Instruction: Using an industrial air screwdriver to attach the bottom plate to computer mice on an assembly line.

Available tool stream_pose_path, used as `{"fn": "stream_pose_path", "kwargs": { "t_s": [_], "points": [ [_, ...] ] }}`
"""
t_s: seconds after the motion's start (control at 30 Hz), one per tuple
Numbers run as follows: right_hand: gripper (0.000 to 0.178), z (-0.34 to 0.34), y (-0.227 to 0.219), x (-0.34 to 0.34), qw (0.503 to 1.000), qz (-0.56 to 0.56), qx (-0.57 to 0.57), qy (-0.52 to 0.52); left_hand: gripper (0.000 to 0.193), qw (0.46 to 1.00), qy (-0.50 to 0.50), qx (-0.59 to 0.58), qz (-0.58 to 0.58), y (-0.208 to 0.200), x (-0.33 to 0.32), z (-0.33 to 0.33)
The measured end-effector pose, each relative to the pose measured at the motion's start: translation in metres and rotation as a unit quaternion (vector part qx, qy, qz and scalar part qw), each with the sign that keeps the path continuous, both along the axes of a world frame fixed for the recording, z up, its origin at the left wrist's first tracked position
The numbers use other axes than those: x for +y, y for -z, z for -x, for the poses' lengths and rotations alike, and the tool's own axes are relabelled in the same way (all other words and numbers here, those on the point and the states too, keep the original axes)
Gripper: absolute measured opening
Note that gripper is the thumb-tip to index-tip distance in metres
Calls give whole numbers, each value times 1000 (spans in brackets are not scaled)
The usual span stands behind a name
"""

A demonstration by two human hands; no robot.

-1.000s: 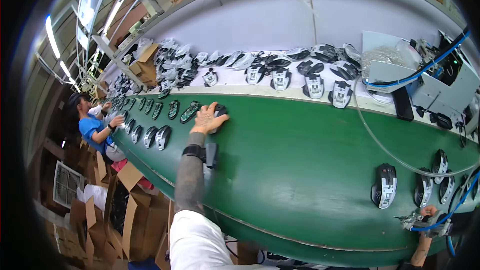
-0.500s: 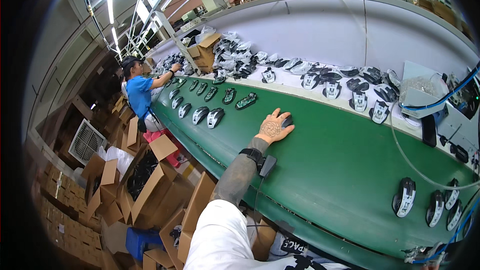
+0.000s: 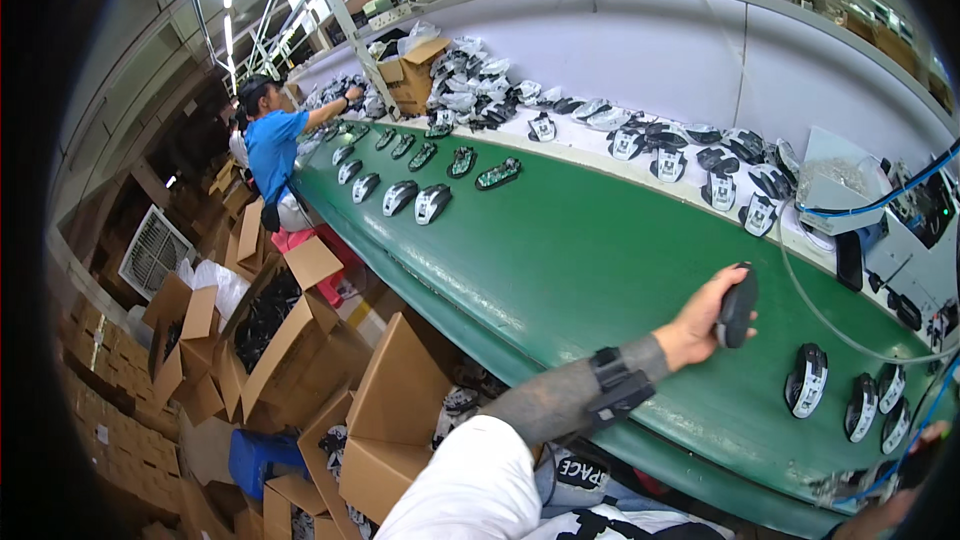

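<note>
My left hand [image 3: 692,325] is raised over the green belt, its fingers and thumb closed round a dark computer mouse [image 3: 737,308] held on edge. At the lower right rim my right hand [image 3: 936,431] shows only in part, with fingers curled by a dark thing that I cannot make out. A blue hose [image 3: 925,440] runs beside it. Between the hands, an open mouse body [image 3: 806,381] lies on the belt, and several similar mouse bodies [image 3: 862,407] lie closer to my right hand.
Grey mouse shells [image 3: 433,203] and green circuit boards [image 3: 498,173] line the green belt [image 3: 560,270] at left. Mouse parts crowd the white ledge [image 3: 700,190] behind. A clear hose [image 3: 810,310] loops over the right side. A co-worker [image 3: 270,145] reaches in at far left; cartons [image 3: 400,410] stand below.
My left hand has lifted the dark mouse off the belt and carried it right and nearer. My right hand has moved up at the lower right rim. The view has shifted slightly.
</note>
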State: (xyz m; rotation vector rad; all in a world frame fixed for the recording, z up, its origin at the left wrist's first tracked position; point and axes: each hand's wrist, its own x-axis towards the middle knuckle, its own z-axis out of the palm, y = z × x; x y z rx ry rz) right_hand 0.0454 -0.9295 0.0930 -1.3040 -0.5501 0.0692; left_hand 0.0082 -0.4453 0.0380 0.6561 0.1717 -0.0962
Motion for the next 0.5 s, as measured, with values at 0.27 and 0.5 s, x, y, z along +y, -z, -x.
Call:
{"fn": "stream_pose_path", "kwargs": {
  "t_s": [0.27,0.5],
  "points": [
    [33,13,-44,208,984,-177,-9,-4,47,999,3,-4,54,28,-48,4],
    [27,-10,-68,258,946,-291,-115,89,52,996,40,-37,66,16,-54,4]
  ]
}}
